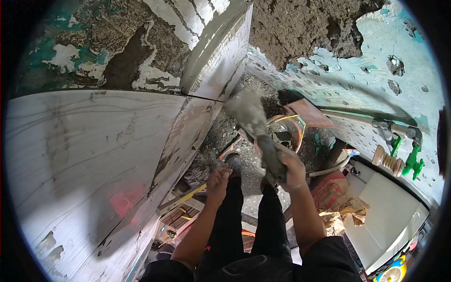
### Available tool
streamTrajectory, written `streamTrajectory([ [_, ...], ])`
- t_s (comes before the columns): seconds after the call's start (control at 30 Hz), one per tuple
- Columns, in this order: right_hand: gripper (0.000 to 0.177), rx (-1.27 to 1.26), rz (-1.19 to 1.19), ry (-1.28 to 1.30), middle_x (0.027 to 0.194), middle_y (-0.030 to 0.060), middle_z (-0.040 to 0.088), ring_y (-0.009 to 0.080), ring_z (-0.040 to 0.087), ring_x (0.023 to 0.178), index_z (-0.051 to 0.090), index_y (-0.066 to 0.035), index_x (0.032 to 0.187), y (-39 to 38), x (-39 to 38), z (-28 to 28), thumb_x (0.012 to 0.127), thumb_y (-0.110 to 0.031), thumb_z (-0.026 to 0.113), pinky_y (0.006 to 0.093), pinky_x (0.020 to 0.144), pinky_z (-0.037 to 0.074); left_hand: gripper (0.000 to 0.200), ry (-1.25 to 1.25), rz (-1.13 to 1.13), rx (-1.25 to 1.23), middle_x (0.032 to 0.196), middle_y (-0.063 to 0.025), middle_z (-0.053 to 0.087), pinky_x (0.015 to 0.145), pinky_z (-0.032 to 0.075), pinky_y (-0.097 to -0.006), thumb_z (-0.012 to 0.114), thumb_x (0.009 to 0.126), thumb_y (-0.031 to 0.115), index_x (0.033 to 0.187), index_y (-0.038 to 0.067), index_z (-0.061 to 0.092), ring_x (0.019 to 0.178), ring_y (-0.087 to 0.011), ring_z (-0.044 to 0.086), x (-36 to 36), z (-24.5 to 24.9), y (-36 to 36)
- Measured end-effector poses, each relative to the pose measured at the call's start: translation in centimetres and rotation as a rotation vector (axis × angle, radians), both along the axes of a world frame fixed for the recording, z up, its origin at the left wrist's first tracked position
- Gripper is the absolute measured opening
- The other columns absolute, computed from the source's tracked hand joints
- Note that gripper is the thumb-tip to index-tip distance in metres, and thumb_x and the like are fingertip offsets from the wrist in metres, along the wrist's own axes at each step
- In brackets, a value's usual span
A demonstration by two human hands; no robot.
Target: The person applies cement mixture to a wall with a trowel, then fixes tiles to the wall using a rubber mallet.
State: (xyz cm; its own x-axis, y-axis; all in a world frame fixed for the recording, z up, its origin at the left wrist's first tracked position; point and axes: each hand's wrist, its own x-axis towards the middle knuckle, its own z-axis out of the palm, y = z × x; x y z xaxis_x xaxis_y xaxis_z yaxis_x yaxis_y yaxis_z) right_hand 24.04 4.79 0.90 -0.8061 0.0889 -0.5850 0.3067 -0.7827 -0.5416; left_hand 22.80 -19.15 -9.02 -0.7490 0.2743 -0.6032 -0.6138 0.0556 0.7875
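Note:
My right hand (292, 168) is closed around the thick grey handle of what looks like a trowel (251, 115). Its wide end is coated in wet-looking grey mortar, blurred by motion, and points up toward the corner between the walls. Below it stands a round bucket (299, 136) with an orange and yellow rim, partly hidden by the tool. My left hand (219, 182) hangs near my left shoe (233, 162), its fingers curled together and their tips whitish. Whether something small is in those fingers cannot be seen.
White marble-patterned tiles (89, 141) cover the left wall, with rough plaster above. A pitted pale-green wall (376, 61) has a pipe with a green valve (413, 162). A reddish board (307, 113) leans behind the bucket. Sacks (331, 192) and a white cabinet (387, 207) stand at right.

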Motion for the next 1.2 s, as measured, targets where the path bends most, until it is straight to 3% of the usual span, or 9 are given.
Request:
streamTrajectory([
  [0.2,0.048,0.089,-0.143,-0.299,0.086,0.0099,0.061,0.0157,0.056,0.061,0.048,0.005,0.123,1.5,8.2,-10.3,0.082,-0.019,0.047,0.0250,0.056,0.045,0.038,0.016,-0.031,-0.098,0.097,-0.0062,0.061,0.085,0.042,-0.0284,0.062,0.085,0.024,0.114,0.000,0.053,0.091,-0.0132,0.055,-1.0,-0.1,-1.1],
  [0.3,0.039,0.384,-0.117,-0.524,0.087,0.0117,0.062,0.0195,0.060,0.071,0.056,0.000,0.115,0.9,11.4,-18.4,0.082,-0.018,0.048,0.0313,0.058,0.047,0.037,0.028,-0.033,-0.113,0.096,-0.0059,0.061,0.082,0.042,-0.0276,0.061,0.086,0.023,0.114,0.000,0.054,0.090,-0.0129,0.055,-1.2,0.4,-0.8],
  [0.43,0.022,0.893,0.347,-0.483,0.086,0.0176,0.062,0.0308,0.060,0.071,0.065,-0.007,0.094,0.7,15.0,-28.0,0.077,-0.012,0.053,0.0393,0.060,0.047,0.033,0.040,-0.013,-0.075,0.092,-0.0045,0.061,0.079,0.040,-0.0255,0.058,0.086,0.020,0.112,0.001,0.055,0.088,-0.0117,0.054,-1.3,-0.4,-0.6],
  [0.6,0.017,1.513,0.774,-0.340,0.078,0.0186,0.063,0.0365,0.061,0.074,0.066,-0.006,0.083,-0.7,19.4,-41.8,0.075,-0.015,0.054,0.0449,0.064,0.047,0.028,0.334,-0.261,-0.405,0.089,-0.0047,0.061,0.075,0.042,-0.0253,0.056,0.084,0.014,0.109,0.001,0.057,0.081,-0.0116,0.055,-4.6,2.0,0.3],
  [0.63,0.019,1.548,1.102,-0.330,0.075,0.0195,0.062,0.0375,0.061,0.075,0.067,-0.005,0.083,-0.3,18.0,-40.6,0.075,-0.016,0.054,0.0460,0.065,0.048,0.027,0.410,-0.311,-0.483,0.090,-0.0060,0.062,0.074,0.043,-0.0257,0.055,0.084,0.012,0.109,0.001,0.057,0.080,-0.0122,0.056,-5.6,3.0,0.9],
  [0.7,0.020,1.419,1.000,-0.544,0.076,0.0214,0.062,0.0380,0.062,0.075,0.067,-0.004,0.082,-0.8,19.2,-45.2,0.077,-0.017,0.053,0.0465,0.066,0.048,0.029,0.547,-0.366,-0.603,0.085,-0.0051,0.061,0.071,0.043,-0.0257,0.055,0.082,0.009,0.110,0.002,0.057,0.076,-0.0116,0.055,-7.6,4.4,1.3],
  [0.77,0.025,1.074,0.836,-0.897,0.090,0.0236,0.063,0.0374,0.061,0.085,0.065,-0.003,0.093,-0.9,16.5,-41.3,0.083,-0.020,0.049,0.0458,0.074,0.050,0.030,0.668,-0.389,-0.711,0.081,-0.0035,0.059,0.066,0.041,-0.0247,0.056,0.081,0.008,0.111,0.003,0.057,0.071,-0.0101,0.051,-9.6,6.4,2.0],
  [0.9,0.039,1.074,1.044,-0.906,0.114,0.0195,0.057,0.0353,0.056,0.104,0.051,-0.003,0.118,-0.5,14.5,-36.6,0.085,-0.023,0.049,0.0431,0.087,0.047,0.037,0.882,-0.338,-0.850,0.075,-0.0007,0.055,0.057,0.039,-0.0222,0.058,0.079,0.007,0.115,0.002,0.056,0.062,-0.0068,0.043,-12.2,10.9,4.6],
  [1.2,0.029,1.254,1.503,-0.603,0.105,0.0184,0.062,0.0338,0.058,0.103,0.064,-0.003,0.101,1.4,15.7,-36.6,0.084,-0.022,0.050,0.0421,0.080,0.049,0.046,1.132,-0.351,-1.117,0.060,-0.0077,0.058,0.051,0.045,-0.0348,0.059,0.076,0.003,0.121,0.004,0.050,0.050,-0.0243,0.056,-15.1,14.7,8.1],
])
